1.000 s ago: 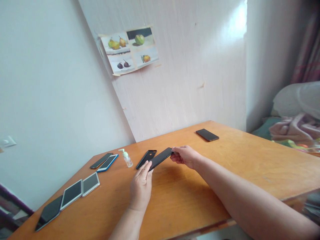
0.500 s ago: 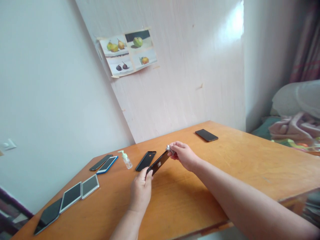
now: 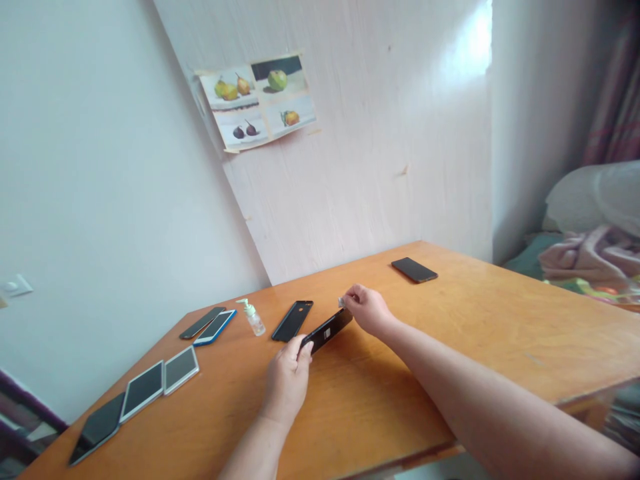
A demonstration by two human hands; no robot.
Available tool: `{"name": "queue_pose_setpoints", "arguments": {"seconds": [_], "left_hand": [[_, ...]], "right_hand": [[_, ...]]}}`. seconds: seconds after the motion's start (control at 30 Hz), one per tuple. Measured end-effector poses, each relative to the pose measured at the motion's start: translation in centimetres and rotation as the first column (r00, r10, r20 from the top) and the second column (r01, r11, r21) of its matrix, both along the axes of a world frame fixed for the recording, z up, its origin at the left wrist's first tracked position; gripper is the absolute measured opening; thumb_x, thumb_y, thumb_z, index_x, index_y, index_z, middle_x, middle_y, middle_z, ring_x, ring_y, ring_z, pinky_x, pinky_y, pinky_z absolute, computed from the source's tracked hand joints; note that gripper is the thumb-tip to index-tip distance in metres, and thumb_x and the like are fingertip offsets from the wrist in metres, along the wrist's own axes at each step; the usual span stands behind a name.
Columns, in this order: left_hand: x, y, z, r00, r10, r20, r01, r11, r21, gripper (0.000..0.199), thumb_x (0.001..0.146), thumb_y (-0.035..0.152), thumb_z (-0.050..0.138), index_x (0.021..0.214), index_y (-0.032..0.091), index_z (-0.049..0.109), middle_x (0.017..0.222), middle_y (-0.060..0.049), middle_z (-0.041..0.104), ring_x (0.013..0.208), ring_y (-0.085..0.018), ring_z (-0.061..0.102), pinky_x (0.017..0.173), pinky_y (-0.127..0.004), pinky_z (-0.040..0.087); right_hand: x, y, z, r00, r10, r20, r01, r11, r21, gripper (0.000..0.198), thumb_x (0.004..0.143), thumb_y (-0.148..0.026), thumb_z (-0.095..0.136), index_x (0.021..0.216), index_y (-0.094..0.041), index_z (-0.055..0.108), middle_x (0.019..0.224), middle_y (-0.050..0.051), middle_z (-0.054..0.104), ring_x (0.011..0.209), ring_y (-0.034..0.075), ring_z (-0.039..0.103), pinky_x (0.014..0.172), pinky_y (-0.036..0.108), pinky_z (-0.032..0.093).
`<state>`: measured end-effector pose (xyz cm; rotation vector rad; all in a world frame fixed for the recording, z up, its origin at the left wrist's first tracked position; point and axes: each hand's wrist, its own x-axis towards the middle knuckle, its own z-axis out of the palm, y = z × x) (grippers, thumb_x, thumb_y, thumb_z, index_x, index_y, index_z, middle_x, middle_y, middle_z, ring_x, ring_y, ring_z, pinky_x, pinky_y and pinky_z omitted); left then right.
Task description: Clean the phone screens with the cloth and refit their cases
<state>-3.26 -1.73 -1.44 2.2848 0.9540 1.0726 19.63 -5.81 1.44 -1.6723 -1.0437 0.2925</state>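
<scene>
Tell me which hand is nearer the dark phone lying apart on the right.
Right. The right hand is in front of the dark phone and to its left; the left hand is farther left and closer to the wearer.

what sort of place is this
Probably a room in a home, perhaps a bedroom: a rumpled pink cloth like bedding at the right, a long pinkish fabric curtain beyond it, and a rectangular paper sheet of fruit pictures above the orange-brown wooden table.
</scene>
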Motion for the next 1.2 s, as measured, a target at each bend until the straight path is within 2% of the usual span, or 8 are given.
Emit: {"name": "queue_pose_setpoints", "arguments": {"seconds": [0.2, 0.43, 0.7, 0.83, 0.93, 1.0, 1.13, 1.2], "left_hand": [[0.2, -0.1, 0.1, 1.000, -0.013, 0.017, 0.013, 1.000, -0.014, 0.027, 0.088, 0.045, 0.052, 0.096, 0.023, 0.066, 0.074, -0.002, 0.070, 0.068, -0.021, 0.068, 0.067, -0.029, 0.048], [0.1, -0.1, 0.2, 1.000, -0.027, -0.005, 0.026, 0.999, -0.038, 0.028, 0.090, 0.045, 0.050, 0.095, 0.022, 0.065, 0.076, -0.003, 0.070, 0.068, -0.021, 0.069, 0.065, -0.028, 0.049], [0.3, -0.2, 0.1, 1.000, -0.010, 0.000, 0.010, 0.999, -0.047, 0.029, 0.089, 0.045, 0.050, 0.096, 0.022, 0.066, 0.075, -0.003, 0.069, 0.067, -0.020, 0.069, 0.063, -0.028, 0.049], [0.2, -0.1, 0.1, 0.999, -0.026, -0.019, 0.025, 0.999, -0.034, 0.028, 0.090, 0.044, 0.051, 0.095, 0.022, 0.067, 0.076, -0.004, 0.069, 0.069, -0.021, 0.068, 0.065, -0.028, 0.048], [0.1, 0.1, 0.1, 0.999, -0.053, -0.011, 0.053, 0.998, -0.035, 0.026, 0.090, 0.042, 0.051, 0.094, 0.023, 0.068, 0.080, -0.005, 0.071, 0.072, -0.022, 0.068, 0.066, -0.029, 0.049], [0.1, 0.1, 0.1, 0.998, -0.064, 0.002, 0.064, 0.997, -0.049, 0.025, 0.090, 0.041, 0.051, 0.094, 0.023, 0.068, 0.082, -0.006, 0.072, 0.073, -0.022, 0.067, 0.067, -0.029, 0.049], [0.1, -0.1, 0.2, 0.999, -0.046, 0.006, 0.046, 0.997, -0.066, 0.027, 0.090, 0.043, 0.051, 0.097, 0.022, 0.068, 0.078, -0.004, 0.070, 0.070, -0.021, 0.067, 0.067, -0.028, 0.048], [0.2, -0.2, 0.2, 0.999, -0.046, -0.007, 0.045, 0.997, -0.056, 0.027, 0.090, 0.043, 0.051, 0.097, 0.022, 0.067, 0.079, -0.004, 0.070, 0.070, -0.020, 0.068, 0.068, -0.028, 0.048]], "right_hand": [[0.2, -0.1, -0.3, 0.986, 0.026, 0.166, -0.025, 1.000, -0.009, 0.018, 0.085, -0.025, 0.053, 0.098, -0.024, 0.065, 0.074, 0.000, 0.066, 0.065, 0.014, 0.055, 0.062, 0.024, 0.037], [-0.8, -0.6, 0.2, 0.934, 0.152, 0.323, -0.160, 0.987, 0.000, 0.011, 0.082, -0.024, 0.058, 0.084, -0.023, 0.069, 0.086, 0.003, 0.068, 0.082, 0.016, 0.060, 0.074, 0.023, 0.040], [0.3, -0.2, -0.4, 0.945, 0.044, 0.323, -0.043, 0.999, -0.012, 0.017, 0.088, -0.025, 0.051, 0.085, -0.020, 0.067, 0.076, 0.004, 0.068, 0.073, 0.017, 0.059, 0.066, 0.025, 0.038], [-2.5, -0.9, -0.2, 0.910, 0.186, 0.370, -0.199, 0.980, -0.004, 0.014, 0.087, -0.023, 0.054, 0.082, -0.023, 0.067, 0.080, 0.001, 0.069, 0.076, 0.015, 0.061, 0.069, 0.022, 0.040], [-5.4, -1.4, -0.1, 0.820, 0.374, 0.433, -0.434, 0.900, 0.044, 0.017, 0.089, -0.022, 0.051, 0.083, -0.023, 0.067, 0.083, 0.001, 0.069, 0.078, 0.013, 0.062, 0.072, 0.020, 0.042], [-6.1, -1.4, -0.1, 0.794, 0.410, 0.449, -0.484, 0.873, 0.057, 0.018, 0.089, -0.021, 0.050, 0.083, -0.023, 0.067, 0.083, 0.001, 0.069, 0.078, 0.013, 0.062, 0.072, 0.020, 0.042], [-3.7, -0.7, -0.2, 0.907, 0.213, 0.363, -0.236, 0.972, 0.019, 0.017, 0.088, -0.022, 0.052, 0.077, -0.021, 0.066, 0.075, 0.002, 0.068, 0.072, 0.014, 0.060, 0.065, 0.022, 0.039], [-1.9, -0.4, -0.3, 0.933, 0.128, 0.335, -0.142, 0.990, 0.017, 0.019, 0.089, -0.024, 0.051, 0.077, -0.020, 0.065, 0.074, 0.004, 0.067, 0.069, 0.015, 0.058, 0.063, 0.024, 0.038]]}}
